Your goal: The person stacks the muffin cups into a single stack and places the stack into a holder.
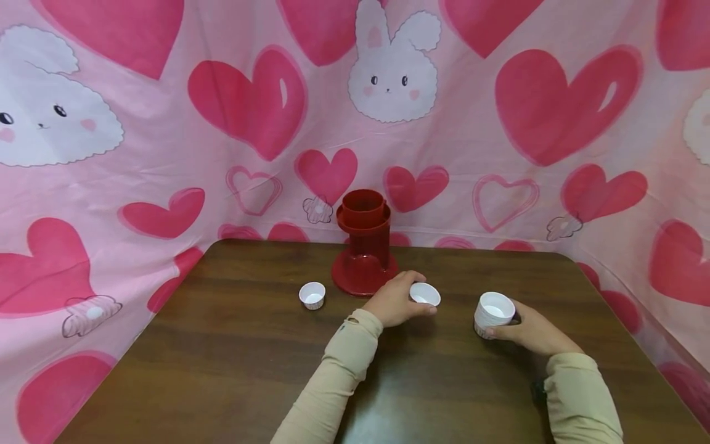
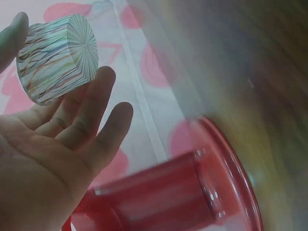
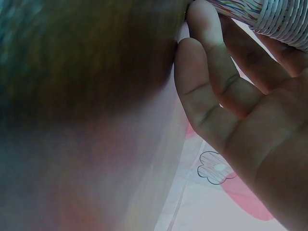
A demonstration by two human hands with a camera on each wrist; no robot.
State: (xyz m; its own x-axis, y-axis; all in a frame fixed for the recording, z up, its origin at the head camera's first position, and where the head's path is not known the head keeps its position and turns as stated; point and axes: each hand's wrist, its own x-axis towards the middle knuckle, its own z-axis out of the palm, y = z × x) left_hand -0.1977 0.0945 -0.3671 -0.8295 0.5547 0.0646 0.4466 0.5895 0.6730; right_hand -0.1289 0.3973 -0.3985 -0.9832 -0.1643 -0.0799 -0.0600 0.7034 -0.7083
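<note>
My left hand [image 1: 392, 301] holds a single small white paper cup [image 1: 425, 295] between thumb and fingers, a little in front and to the right of the red stand. In the left wrist view that cup shows wavy coloured stripes and a bottom with fine radiating lines. Farther right, my right hand [image 1: 534, 328] grips a nested stack of white paper cups [image 1: 491, 319], thumb on the near side. Ridged stacked rims show at the top corner of the right wrist view, beside the fingers [image 3: 192, 77]. Another paper cup [image 1: 313, 297] stands alone, left of my left hand.
A red stand [image 1: 363, 271] with a round base and a cylinder on top stands at the back middle of the brown wooden table [image 1: 233, 364]. Behind the table hangs a pink cloth [image 1: 466, 111] with hearts and rabbits.
</note>
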